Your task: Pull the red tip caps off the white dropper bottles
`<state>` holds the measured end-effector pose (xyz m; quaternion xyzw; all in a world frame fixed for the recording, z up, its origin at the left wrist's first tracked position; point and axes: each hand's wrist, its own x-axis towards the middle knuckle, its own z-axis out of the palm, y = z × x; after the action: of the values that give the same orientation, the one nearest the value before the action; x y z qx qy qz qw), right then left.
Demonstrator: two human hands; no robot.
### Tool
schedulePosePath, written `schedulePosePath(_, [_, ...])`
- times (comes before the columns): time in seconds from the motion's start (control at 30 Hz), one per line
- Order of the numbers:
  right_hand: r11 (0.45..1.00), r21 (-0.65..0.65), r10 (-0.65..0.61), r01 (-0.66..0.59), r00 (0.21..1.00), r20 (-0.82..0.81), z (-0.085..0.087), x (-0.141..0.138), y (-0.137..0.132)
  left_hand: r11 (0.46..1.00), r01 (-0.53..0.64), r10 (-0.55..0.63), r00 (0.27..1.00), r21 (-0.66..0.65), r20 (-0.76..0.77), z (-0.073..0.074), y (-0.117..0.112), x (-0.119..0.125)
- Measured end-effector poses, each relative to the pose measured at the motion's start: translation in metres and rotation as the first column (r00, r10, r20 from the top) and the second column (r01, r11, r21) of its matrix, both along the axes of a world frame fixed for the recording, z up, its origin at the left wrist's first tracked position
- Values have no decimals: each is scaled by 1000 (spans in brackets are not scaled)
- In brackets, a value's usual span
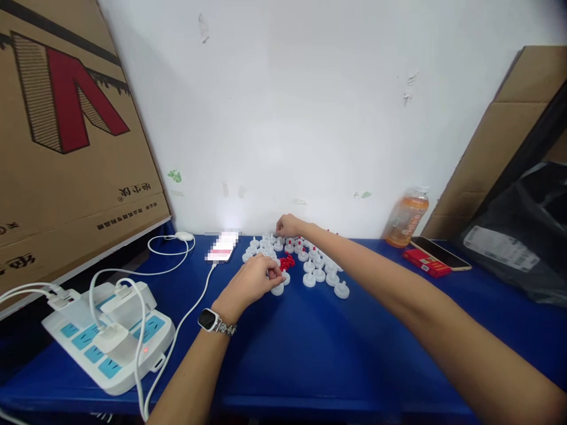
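Note:
Several white plastic nozzle caps stand upright on the blue table in two loose groups, some with small red tips on their spouts. Between the groups lies a small pile of loose red tips. Beside that pile is my left hand, its fingers curled together over the nearer white caps; what is between the fingertips is hidden. My right hand reaches to the back by the wall. Its fingers point down and pinch just above the far white caps, and I cannot make out what they hold.
On the left are a white power strip with chargers and cables, and a plugged-in phone. A drink bottle, another phone and a red box stand or lie at right. Cardboard and a black bag flank them.

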<state>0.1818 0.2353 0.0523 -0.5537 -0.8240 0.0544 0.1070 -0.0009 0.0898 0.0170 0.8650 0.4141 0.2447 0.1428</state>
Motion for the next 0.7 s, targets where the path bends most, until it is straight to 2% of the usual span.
schedulePosePath(0.13, [996, 86, 2, -2, 1000, 2, -1, 1, -17, 1000, -19, 19, 1000, -14, 10, 3, -2, -2])
schedulePosePath(0.27, [993, 106, 51, -53, 998, 20, -5, 2, -36, 1000, -16, 16, 999, -5, 38, 8, -6, -3])
schedulePosePath(0.43, [990, 129, 53, -51, 998, -14, -1, 8, -51, 994, -55, 48, 996, 97, 81, 14, -8, -5])
schedulePosePath(0.5, [984, 174, 53, -32, 992, -115, 3, 14, -61, 976, -106, 85, 989, 188, 120, 15, -8, -5])
schedulePosePath(0.57, [976, 219, 66, 6, 945, -319, 5, 19, -79, 949, -153, 112, 981, 275, 159, 15, -9, -2])
schedulePosePath(0.63, [975, 219, 97, 27, 838, -538, 5, 21, -102, 928, -172, 120, 978, 331, 171, 13, -11, 2])
schedulePosePath(0.7, [980, 198, 140, -10, 742, -655, 3, 21, -123, 924, -159, 114, 983, 348, 146, 11, -13, 8])
